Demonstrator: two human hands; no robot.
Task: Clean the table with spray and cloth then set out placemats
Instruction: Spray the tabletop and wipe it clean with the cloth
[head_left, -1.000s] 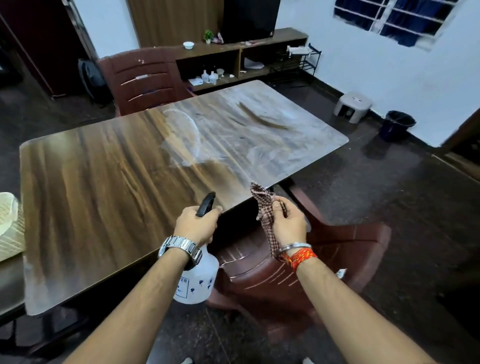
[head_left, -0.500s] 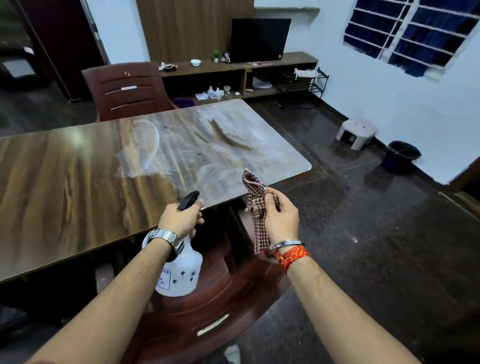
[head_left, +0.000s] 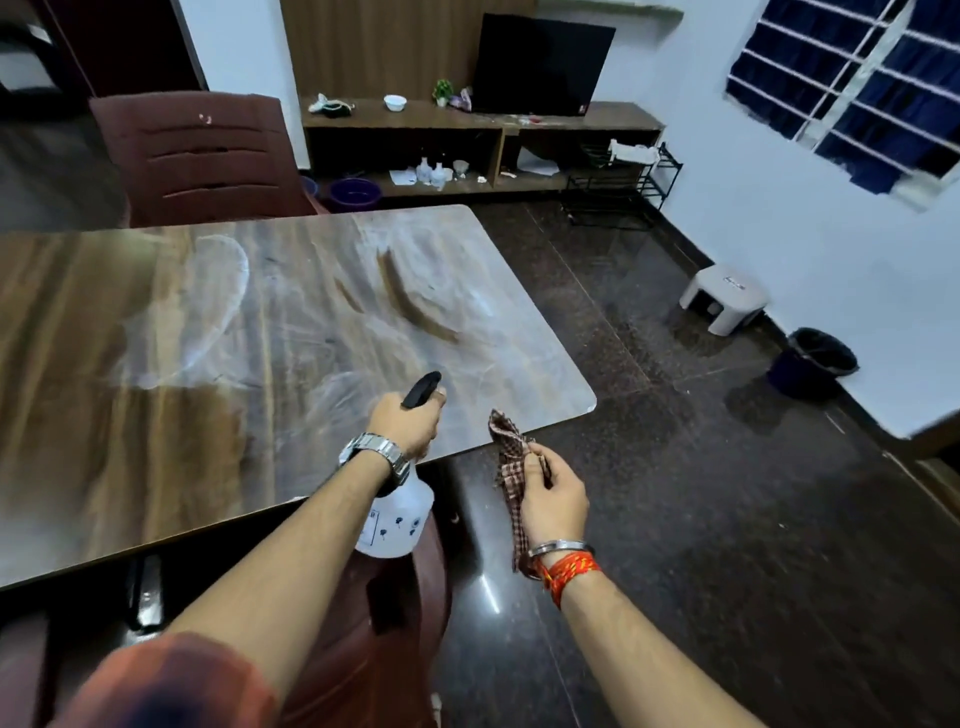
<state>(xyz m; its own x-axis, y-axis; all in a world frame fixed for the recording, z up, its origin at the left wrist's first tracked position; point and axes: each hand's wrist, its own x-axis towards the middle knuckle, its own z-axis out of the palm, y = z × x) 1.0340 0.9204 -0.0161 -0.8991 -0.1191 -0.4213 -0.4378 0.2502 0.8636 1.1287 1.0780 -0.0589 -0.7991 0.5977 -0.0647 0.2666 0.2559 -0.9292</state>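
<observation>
Dark glossy floor (head_left: 701, 519), white walls (head_left: 779, 218)

Wood-grain table (head_left: 156, 415), glossy; whitish smeared film across far right part, nothing lying on it.

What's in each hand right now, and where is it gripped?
Left hand grips the spray bottle at its black trigger head. Right hand holds the checked cloth bunched near its upper part.

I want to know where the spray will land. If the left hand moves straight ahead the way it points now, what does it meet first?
Probably the hazy white film on the wooden table. The left hand, holding the spray bottle, is at the near edge and points across the top, where nothing stands; its height over the top is unclear.
</observation>
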